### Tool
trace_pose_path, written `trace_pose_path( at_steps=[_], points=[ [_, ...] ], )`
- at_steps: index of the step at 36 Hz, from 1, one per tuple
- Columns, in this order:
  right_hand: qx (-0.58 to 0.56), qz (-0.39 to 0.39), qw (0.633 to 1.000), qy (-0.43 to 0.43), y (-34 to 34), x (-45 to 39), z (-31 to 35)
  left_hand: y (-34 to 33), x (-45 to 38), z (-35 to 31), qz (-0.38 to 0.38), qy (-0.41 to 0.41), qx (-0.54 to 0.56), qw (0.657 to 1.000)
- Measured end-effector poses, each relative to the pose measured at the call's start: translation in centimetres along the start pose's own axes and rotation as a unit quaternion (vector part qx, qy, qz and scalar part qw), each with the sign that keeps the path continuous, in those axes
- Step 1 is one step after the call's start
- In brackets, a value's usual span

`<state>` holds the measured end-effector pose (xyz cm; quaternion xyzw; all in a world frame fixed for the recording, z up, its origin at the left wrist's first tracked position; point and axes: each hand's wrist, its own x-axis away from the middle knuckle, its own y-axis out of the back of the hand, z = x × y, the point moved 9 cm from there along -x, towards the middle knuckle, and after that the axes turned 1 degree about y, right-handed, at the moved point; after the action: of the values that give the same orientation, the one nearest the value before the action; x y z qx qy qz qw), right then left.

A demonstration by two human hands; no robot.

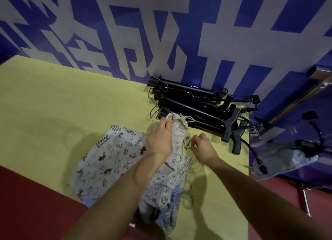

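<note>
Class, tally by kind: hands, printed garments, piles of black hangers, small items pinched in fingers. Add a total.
Hands: 2 (left hand, right hand)
Printed garment: 1
Pile of black hangers: 1
Small wiry item: 1
Total: 5

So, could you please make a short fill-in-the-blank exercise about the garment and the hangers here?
The printed garment lies on a ____ table.
The hangers piled by the wall are ____.
The left hand grips the garment and the right hand pinches a small wire piece, so ____ hands are busy.
Missing words: yellow, black, both.
</note>
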<state>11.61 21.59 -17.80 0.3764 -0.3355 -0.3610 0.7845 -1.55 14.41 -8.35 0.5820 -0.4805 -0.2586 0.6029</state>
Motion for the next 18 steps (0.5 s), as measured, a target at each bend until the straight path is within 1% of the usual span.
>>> trace_pose_path(
  at_steps=[4,8,11,14,18],
  points=[
    [0.012,0.016,1.0,0.012,-0.3,0.0,0.1,-0.1,0.0,0.2,0.007,-0.009,0.0,1.0],
    [0.002,0.004,1.0,0.011,1.1,0.7,0.8,0.1,-0.2,0.2,0.014,-0.033,0.033,0.999],
    [-0.033,-0.041,0.998,0.027,3.0,1.9,1.8,0.2,0.1,0.0,0.022,-0.04,0.046,0.998],
    [-0.078,-0.094,0.991,0.063,4.6,3.0,3.4,0.7,0.4,-0.2,0.018,-0.05,0.06,0.997],
    [-0.068,-0.124,0.98,0.141,5.9,3.6,7.1,2.6,0.8,-0.4,-0.015,-0.073,0.072,0.995]
  ],
)
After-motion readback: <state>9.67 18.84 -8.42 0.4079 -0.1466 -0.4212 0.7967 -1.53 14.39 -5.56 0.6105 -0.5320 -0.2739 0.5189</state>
